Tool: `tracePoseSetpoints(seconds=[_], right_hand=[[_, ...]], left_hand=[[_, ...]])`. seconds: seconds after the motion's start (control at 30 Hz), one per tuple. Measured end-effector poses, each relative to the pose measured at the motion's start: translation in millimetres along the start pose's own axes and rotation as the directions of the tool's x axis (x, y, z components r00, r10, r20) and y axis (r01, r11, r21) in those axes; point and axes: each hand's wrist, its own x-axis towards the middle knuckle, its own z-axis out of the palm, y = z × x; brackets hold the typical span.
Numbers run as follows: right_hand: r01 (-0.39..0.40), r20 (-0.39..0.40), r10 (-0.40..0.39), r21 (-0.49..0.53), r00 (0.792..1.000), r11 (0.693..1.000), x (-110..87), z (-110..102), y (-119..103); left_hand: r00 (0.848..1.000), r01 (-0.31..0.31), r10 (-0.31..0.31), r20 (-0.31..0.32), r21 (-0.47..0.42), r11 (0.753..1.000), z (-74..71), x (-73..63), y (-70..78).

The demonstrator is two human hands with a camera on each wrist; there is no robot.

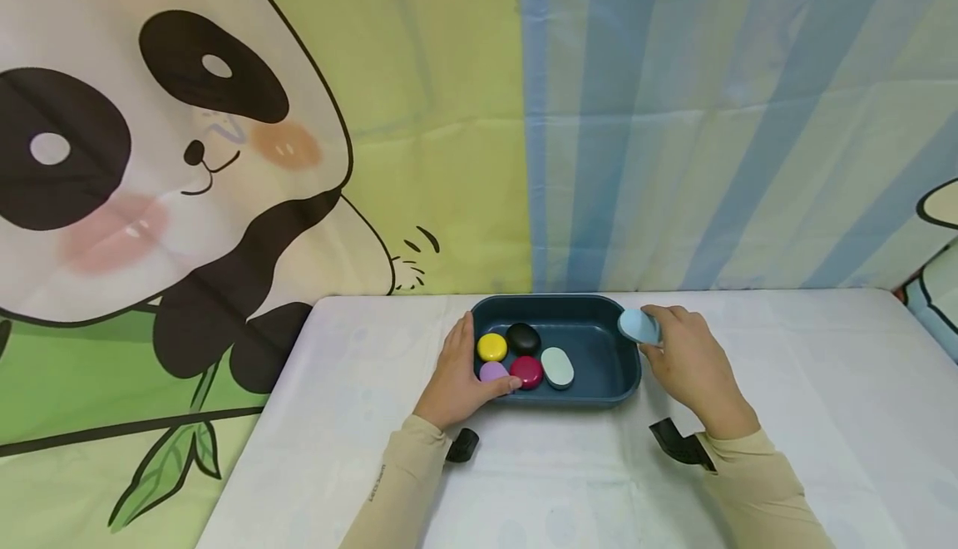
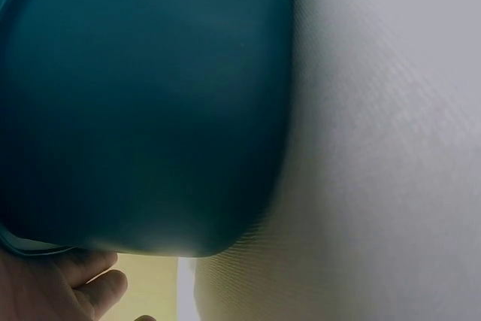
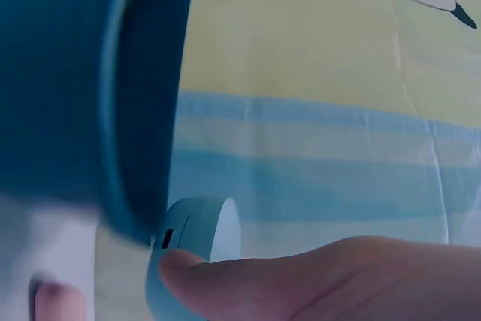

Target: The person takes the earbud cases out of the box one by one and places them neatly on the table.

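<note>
A dark blue rectangular tray (image 1: pixel 599 358) with rounded corners sits at the back of the white table. My left hand (image 1: pixel 452 378) grips its left end, fingers along the outside and thumb over the front rim. Over the right rim, my right hand (image 1: pixel 692 358) pinches a light blue rounded case (image 3: pixel 176 223) that has a small dark slot in its side. Inside the tray's left half lie smooth pebble-like pieces: a yellow one (image 1: pixel 491 347), a black one (image 1: pixel 523 338), a crimson one (image 1: pixel 527 373), a pale mint oval (image 1: pixel 557 368) and a purple one (image 1: pixel 494 372), partly hidden by my left thumb.
A white cloth covers the table (image 1: pixel 554 474). Right behind the tray rises a printed curtain (image 1: pixel 449 116) with a panda and blue stripes. Black wrist mounts stick out under both sleeves, the left one (image 1: pixel 463 446) close to the tray's front.
</note>
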Motion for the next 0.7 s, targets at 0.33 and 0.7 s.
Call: tracePoseSetpoints(seconds=[0.33, 0.7], right_hand=[[0.079, -0.108, -0.083, -0.043, 0.991, 0.996, -6.1, -10, 26], [0.118, -0.115, -0.129, -0.095, 0.985, 0.988, -3.6, -17, 51]], left_hand=[[1.0, -0.002, 0.002, 0.003, -0.001, 1.0, -0.9, -0.3, 0.7], [1.0, -0.005, 0.005, -0.002, -0.003, 1.0, -1.2, -1.0, 1.2]])
